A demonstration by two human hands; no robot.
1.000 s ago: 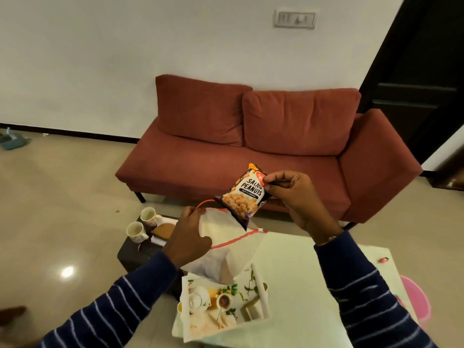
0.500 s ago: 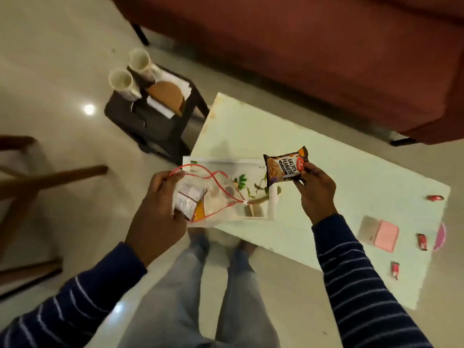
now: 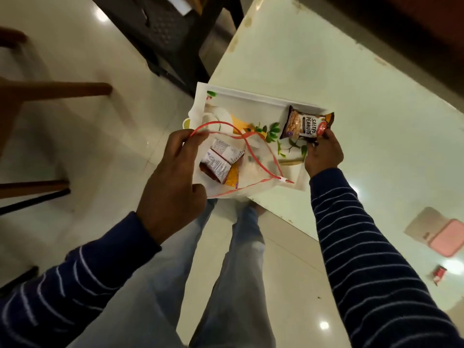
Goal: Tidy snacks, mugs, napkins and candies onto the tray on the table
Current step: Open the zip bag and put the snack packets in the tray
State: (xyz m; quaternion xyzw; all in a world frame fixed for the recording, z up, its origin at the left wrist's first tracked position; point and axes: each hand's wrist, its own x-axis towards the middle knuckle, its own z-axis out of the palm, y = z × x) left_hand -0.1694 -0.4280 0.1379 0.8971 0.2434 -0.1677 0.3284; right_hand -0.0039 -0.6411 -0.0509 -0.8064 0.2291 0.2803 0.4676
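In the head view, the salted peanuts packet (image 3: 305, 126) is pinched at its corner by the right hand (image 3: 322, 153) over the tray (image 3: 251, 97) on the desk (image 3: 326, 59), while the zip bag (image 3: 241, 167) is gripped at its rim by the left hand (image 3: 173, 182); the packet is best laid flat in the tray's far corner.

Your peanut packet (image 3: 305, 126) (brown, labelled "Salted Peanuts") sits tilted over the far right corner of the white floral tray (image 3: 253, 99), which lies at the surface's near corner. Your clear, red-edged bag (image 3: 247, 172) holds more snack packets (image 3: 221, 162). Pink napkins (image 3: 443, 241) and a red candy (image 3: 439, 274) lie well right.
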